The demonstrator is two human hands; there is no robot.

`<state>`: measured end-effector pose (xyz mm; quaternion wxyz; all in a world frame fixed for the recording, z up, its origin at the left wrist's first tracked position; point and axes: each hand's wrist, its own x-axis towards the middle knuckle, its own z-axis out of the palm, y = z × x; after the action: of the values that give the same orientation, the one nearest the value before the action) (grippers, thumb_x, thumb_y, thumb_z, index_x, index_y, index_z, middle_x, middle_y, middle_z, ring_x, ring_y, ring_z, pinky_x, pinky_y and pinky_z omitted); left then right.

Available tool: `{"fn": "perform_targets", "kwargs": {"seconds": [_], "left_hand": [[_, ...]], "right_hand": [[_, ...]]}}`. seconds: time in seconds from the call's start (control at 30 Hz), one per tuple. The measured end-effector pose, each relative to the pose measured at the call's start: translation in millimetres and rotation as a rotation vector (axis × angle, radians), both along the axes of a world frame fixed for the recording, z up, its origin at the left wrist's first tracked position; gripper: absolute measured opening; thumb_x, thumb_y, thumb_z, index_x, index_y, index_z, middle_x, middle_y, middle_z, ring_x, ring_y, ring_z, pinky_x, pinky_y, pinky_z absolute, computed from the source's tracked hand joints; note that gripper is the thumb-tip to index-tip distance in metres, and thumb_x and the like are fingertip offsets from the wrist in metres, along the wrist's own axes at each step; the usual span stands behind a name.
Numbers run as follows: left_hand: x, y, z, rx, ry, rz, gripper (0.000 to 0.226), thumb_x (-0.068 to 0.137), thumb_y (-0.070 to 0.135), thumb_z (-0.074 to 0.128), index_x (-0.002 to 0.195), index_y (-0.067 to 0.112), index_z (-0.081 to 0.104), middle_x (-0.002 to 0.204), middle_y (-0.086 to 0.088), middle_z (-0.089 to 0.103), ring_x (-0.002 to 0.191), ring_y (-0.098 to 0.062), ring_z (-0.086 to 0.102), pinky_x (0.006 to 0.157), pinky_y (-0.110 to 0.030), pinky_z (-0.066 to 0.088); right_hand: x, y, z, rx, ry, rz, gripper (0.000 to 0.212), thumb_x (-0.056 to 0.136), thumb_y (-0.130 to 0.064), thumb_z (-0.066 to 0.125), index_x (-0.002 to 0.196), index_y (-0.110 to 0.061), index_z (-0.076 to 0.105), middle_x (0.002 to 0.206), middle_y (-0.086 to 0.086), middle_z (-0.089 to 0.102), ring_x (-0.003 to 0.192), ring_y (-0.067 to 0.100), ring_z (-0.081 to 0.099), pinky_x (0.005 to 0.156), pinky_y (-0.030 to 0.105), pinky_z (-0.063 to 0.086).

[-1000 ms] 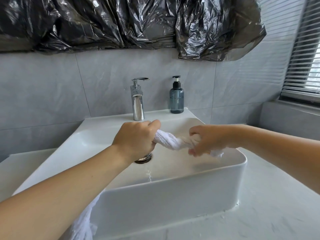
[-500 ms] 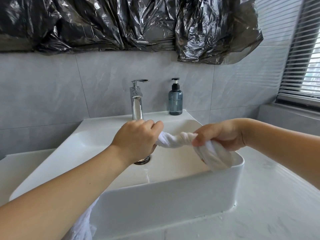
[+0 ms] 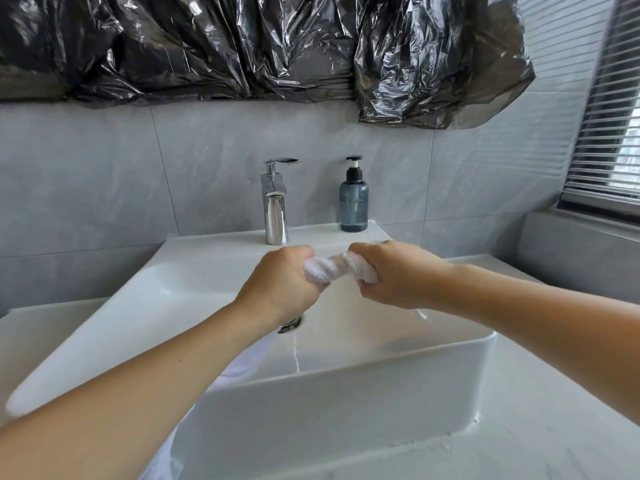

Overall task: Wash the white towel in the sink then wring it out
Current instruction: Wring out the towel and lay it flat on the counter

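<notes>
A tall chrome faucet (image 3: 275, 202) with a flat lever handle is mounted upright on the back ledge, and a translucent blue-grey soap bottle (image 3: 353, 199) with a black pump top is stood near it to the right, apart from it. Crumpled black plastic sheeting (image 3: 242, 46) is hung across the top of the grey tiled wall (image 3: 86, 174). A window with grey slatted blinds (image 3: 609, 116) is seen at the right edge, and a pale marbled countertop (image 3: 540, 427) is spread below it.
</notes>
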<state>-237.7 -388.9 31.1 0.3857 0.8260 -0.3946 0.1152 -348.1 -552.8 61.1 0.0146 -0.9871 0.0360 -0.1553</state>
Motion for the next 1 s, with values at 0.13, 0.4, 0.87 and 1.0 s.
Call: {"fn": "perform_targets", "kwargs": {"seconds": [0.13, 0.4, 0.87, 1.0], "left_hand": [[-12.7, -3.6, 5.5, 0.017, 0.559, -0.263, 0.029, 0.085, 0.012, 0.07, 0.064, 0.018, 0.052, 0.045, 0.002, 0.041, 0.043, -0.019, 0.034, 0.047, -0.025, 0.031], [3.4, -1.2, 9.2, 0.127, 0.661, -0.22, 0.026, 0.081, 0.0, 0.068, 0.066, 0.01, 0.049, 0.045, -0.002, 0.04, 0.04, -0.018, 0.034, 0.054, -0.027, 0.035], [-3.2, 42.7, 19.3, 0.604, 0.617, -0.105, 0.033, 0.071, 0.032, 0.083, 0.092, 0.014, 0.064, 0.079, -0.003, 0.073, 0.066, -0.02, 0.067, 0.063, -0.027, 0.048], [-13.0, 51.0, 10.5, 0.436, 0.365, -0.124, 0.024, 0.069, 0.023, 0.079, 0.066, 0.02, 0.056, 0.067, 0.004, 0.058, 0.064, -0.017, 0.051, 0.065, -0.03, 0.037]], "right_hand": [[11.5, -17.0, -18.5, -0.309, -0.359, 0.18, 0.024, 0.08, -0.018, 0.067, 0.1, -0.012, 0.056, 0.07, 0.002, 0.064, 0.056, 0.032, 0.057, 0.052, 0.027, 0.029], [25.7, -18.4, -24.1, -0.446, -0.379, 0.18, 0.037, 0.081, -0.04, 0.064, 0.103, -0.013, 0.052, 0.063, -0.001, 0.059, 0.055, 0.028, 0.058, 0.051, 0.029, 0.026], [-29.0, 11.0, 20.3, 0.057, 0.201, 0.16, 0.027, 0.084, -0.045, 0.068, 0.096, -0.028, 0.051, 0.088, -0.009, 0.056, 0.081, 0.014, 0.052, 0.072, 0.03, 0.045], [-27.6, 25.0, 19.5, -0.161, 0.221, 0.16, 0.023, 0.077, -0.027, 0.061, 0.078, -0.032, 0.039, 0.076, -0.007, 0.055, 0.074, 0.019, 0.056, 0.057, 0.033, 0.041]]}}
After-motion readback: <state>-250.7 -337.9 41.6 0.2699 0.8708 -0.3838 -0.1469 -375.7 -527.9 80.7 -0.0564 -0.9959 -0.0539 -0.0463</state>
